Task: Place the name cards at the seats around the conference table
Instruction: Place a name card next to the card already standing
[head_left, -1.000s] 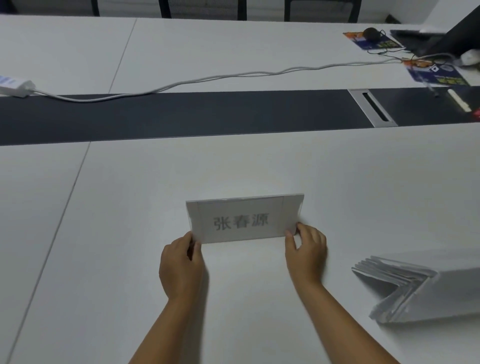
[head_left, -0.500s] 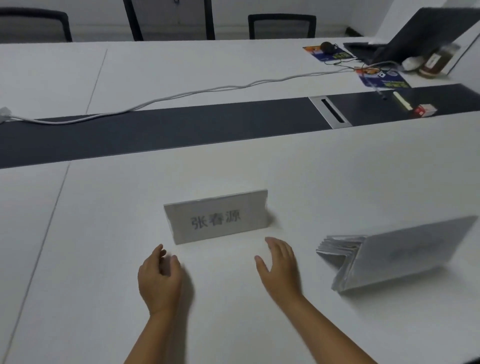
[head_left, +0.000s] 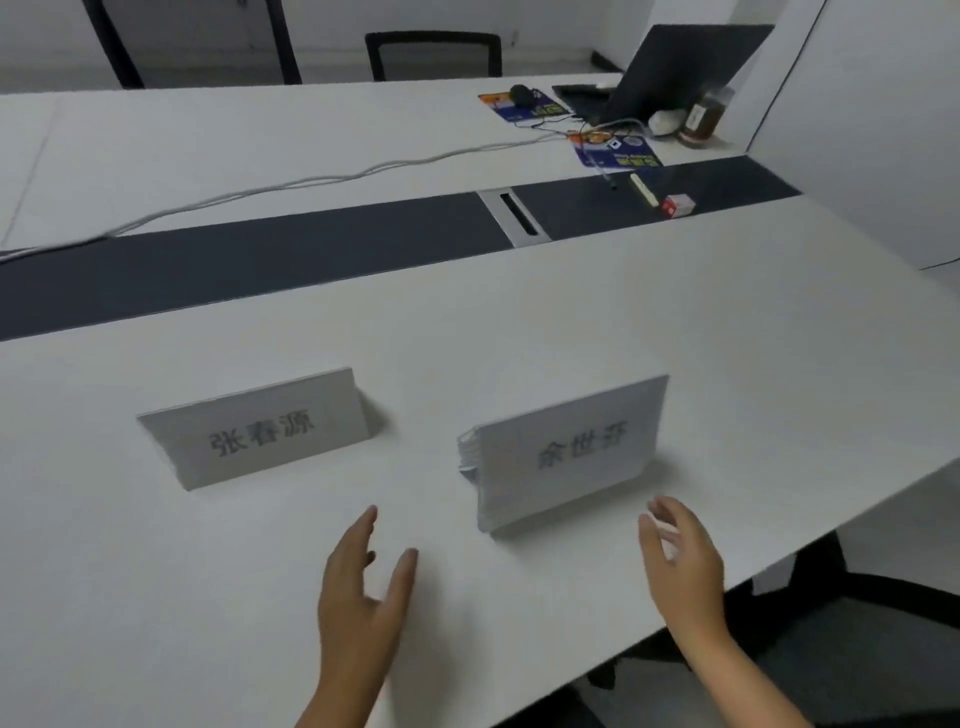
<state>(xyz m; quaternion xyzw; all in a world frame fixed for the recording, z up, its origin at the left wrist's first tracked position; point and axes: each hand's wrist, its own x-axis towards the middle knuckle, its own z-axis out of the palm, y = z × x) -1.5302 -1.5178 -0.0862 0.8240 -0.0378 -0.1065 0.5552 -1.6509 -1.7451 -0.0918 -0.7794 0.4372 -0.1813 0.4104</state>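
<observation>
Two hands, left hand (head_left: 363, 597) and right hand (head_left: 680, 561), fingers apart, name card (head_left: 260, 431) reading 张春源, nested card stack (head_left: 566, 452)

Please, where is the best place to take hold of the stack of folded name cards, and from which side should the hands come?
Probably by its two short ends, one hand on each. The stack of name cards stands as nested tents, with loose layered edges at its left end. The left hand and right hand, both open, already flank it from the near side; squeezing inward should keep the layers together.

White table (head_left: 519, 322) with dark centre strip (head_left: 260, 265); white name cards (head_left: 566, 452), grey lettering.
</observation>
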